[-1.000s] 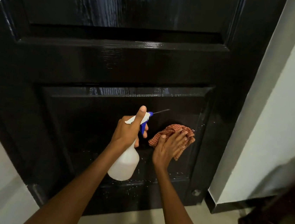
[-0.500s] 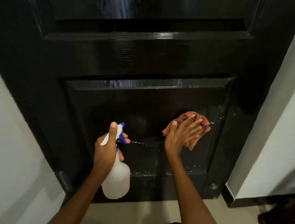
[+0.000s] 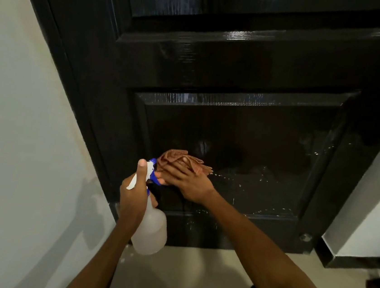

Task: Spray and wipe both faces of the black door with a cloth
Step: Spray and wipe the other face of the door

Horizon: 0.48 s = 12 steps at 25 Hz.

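Cloth under right hand, against door.

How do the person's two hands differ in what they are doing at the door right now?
The left hand curls around the neck of the spray bottle and holds it clear of the door; the right hand lies flat, fingers straight, pressing the orange cloth against the door's lower panel. The left hand sits lower and nearer the camera, the right higher and on the wood. Both are bare and close together.
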Each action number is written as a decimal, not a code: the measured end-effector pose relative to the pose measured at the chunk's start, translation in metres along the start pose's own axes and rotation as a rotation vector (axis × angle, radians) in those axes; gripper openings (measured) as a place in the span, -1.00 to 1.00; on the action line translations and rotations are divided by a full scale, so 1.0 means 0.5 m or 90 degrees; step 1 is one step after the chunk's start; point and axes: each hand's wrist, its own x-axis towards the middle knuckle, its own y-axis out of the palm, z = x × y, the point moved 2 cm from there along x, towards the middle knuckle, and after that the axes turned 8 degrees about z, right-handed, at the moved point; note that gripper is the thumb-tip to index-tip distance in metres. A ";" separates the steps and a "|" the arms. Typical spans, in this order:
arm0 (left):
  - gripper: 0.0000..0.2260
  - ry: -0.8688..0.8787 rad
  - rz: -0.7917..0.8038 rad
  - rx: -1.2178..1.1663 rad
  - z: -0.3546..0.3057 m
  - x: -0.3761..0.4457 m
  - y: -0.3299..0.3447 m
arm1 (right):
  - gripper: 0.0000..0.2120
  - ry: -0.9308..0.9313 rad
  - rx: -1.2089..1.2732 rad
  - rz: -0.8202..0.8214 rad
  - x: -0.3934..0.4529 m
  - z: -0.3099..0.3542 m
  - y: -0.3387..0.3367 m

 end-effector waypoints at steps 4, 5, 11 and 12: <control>-0.40 0.103 0.051 -0.017 0.015 -0.026 0.037 | -0.37 0.138 -0.004 -0.079 -0.163 -0.088 0.048; -0.43 0.115 0.058 -0.016 0.012 -0.033 0.049 | -0.40 0.229 0.023 -0.123 -0.206 -0.122 0.041; -0.42 0.143 0.130 0.010 -0.021 -0.033 0.137 | -0.34 0.786 0.307 -0.389 -0.316 -0.338 -0.092; -0.42 0.158 0.141 0.011 -0.029 -0.033 0.146 | -0.31 0.874 0.376 -0.466 -0.317 -0.367 -0.120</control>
